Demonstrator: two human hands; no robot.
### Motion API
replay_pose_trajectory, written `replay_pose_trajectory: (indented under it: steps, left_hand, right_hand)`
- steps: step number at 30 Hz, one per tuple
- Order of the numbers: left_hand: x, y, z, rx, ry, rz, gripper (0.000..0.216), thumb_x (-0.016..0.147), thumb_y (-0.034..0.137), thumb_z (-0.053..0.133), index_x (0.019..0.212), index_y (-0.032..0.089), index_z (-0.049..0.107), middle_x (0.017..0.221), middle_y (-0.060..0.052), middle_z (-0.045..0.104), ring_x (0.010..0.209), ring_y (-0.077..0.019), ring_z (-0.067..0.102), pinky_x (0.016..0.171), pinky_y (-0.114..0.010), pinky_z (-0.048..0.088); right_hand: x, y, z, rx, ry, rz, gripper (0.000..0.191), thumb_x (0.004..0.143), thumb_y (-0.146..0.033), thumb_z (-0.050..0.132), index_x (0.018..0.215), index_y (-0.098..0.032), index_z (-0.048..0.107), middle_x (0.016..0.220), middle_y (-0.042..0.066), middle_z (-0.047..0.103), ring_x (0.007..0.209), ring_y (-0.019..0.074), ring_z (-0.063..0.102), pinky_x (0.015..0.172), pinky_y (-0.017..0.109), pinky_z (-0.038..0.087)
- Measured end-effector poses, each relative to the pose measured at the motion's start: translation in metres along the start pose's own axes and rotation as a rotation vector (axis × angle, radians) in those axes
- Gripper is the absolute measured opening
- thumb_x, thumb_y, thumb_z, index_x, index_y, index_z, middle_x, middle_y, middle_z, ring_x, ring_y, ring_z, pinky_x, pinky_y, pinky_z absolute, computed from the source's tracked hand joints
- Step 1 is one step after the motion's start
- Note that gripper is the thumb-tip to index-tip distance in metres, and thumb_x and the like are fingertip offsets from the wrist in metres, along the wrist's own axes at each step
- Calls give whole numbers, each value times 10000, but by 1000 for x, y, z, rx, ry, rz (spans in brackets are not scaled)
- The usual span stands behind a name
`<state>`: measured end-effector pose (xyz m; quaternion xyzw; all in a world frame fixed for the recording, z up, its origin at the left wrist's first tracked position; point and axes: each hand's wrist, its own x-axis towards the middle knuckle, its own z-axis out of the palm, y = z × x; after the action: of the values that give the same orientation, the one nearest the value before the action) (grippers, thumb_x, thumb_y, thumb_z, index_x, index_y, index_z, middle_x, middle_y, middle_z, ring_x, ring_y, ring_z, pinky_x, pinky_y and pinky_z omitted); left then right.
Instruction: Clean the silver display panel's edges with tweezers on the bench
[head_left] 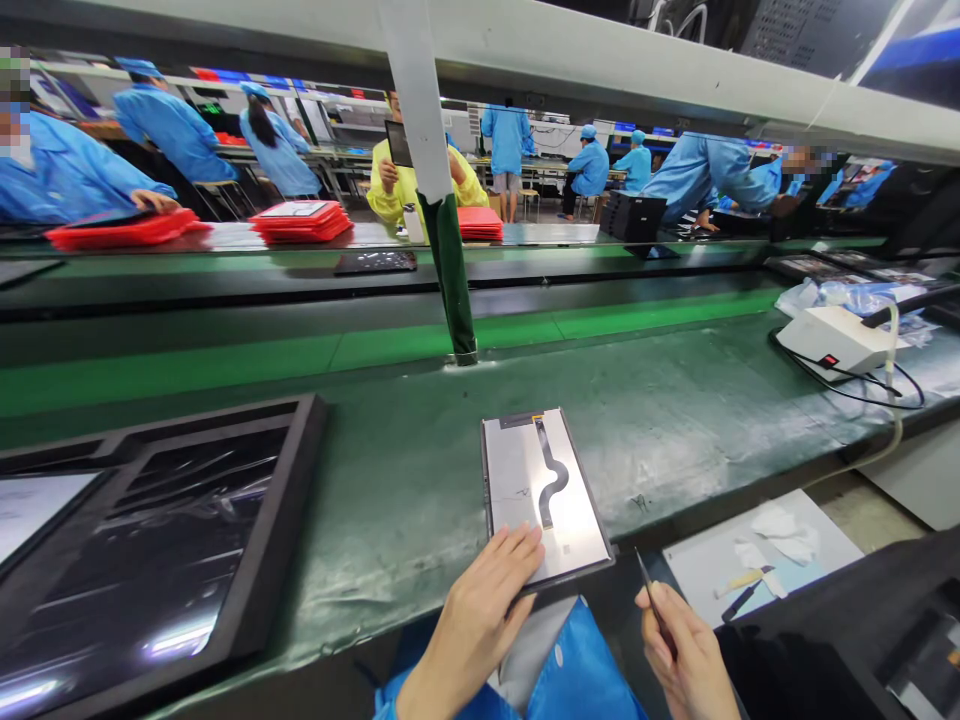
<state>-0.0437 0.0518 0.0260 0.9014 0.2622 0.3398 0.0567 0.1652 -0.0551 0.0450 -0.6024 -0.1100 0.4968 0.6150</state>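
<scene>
A tablet-sized LCD panel [514,465] lies back side up at the front edge of the green bench, with a dark curved ribbon cable [556,480] running down its silvery back. My left hand [487,600] grips the panel's near left corner, fingers on top and the thumb at the front edge. To the right, off the bench edge, my right hand [679,640] is closed around thin dark tweezers [646,575], whose tip points up and is apart from the panel.
On the left sits a black foam tray [304,500] with dark screens. A white device [836,340] with cables stands right. Lower right, a white board [690,570] carries a knife and tissues. A post [454,280] rises mid-bench; co-workers sit beyond, near red stacks [300,222].
</scene>
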Motion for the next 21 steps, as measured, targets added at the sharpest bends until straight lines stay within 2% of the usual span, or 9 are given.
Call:
replay_pose_trajectory:
  steps: [11, 17, 21]
  left_hand:
    - [-1, 0, 1, -7, -4, -7, 418, 956, 132, 479, 1370, 180, 516, 1291, -93, 673, 1230, -231, 612, 1075, -409, 482]
    - [-1, 0, 1, -3, -9, -16, 395, 957, 139, 482, 1347, 170, 536, 1305, -89, 664, 1252, -236, 593, 1066, -400, 493]
    - [0, 0, 0, -3, -10, -6, 412, 954, 126, 481, 1361, 169, 527, 1305, -89, 664, 1253, -229, 592, 1069, -388, 490]
  right_hand:
    - [1, 1, -3, -10, -16, 12, 523, 647, -665, 783, 731, -166, 652, 443, -107, 324, 399, 23, 134, 377, 173, 121]
    - [4, 6, -5, -122, -154, 26, 554, 647, -687, 773, 698, -148, 656, 532, -67, 389, 449, 40, 237, 424, 190, 167]
    - [5, 15, -4, -166, -210, 53, 607, 652, -744, 726, 798, -160, 645, 537, -101, 285, 473, 47, 162, 435, 186, 98]
